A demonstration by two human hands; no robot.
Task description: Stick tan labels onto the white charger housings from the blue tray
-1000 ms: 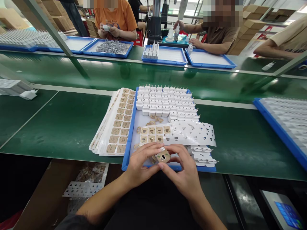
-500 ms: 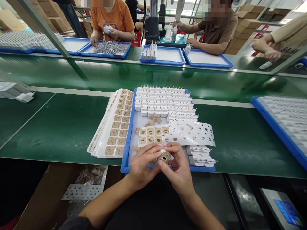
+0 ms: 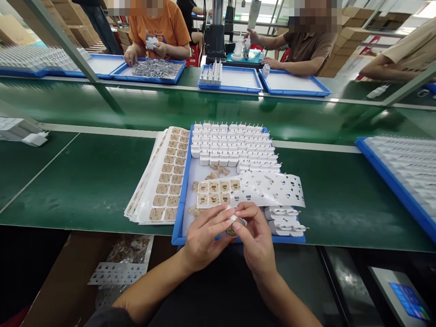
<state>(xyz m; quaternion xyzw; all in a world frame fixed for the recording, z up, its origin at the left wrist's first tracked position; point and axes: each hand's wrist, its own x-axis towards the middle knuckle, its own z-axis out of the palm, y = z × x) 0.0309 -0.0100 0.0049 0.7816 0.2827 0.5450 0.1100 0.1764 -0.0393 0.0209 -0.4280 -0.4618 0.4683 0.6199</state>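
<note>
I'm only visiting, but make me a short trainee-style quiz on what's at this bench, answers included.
1. Multiple choice: what lies along the left side of the blue-rimmed rectangular plastic tray before the person?
A) a coil of black cable
B) a stack of white sheets with rows of tan stickers
C) a red plastic stool

2. True or false: the left hand and the right hand both touch the small white plastic piece with a tan face.

3. Fill the gap: seen from the person, most of the white plastic blocks stand in rows at the tray's ____ end.

Key: 1. B; 2. True; 3. far
</note>
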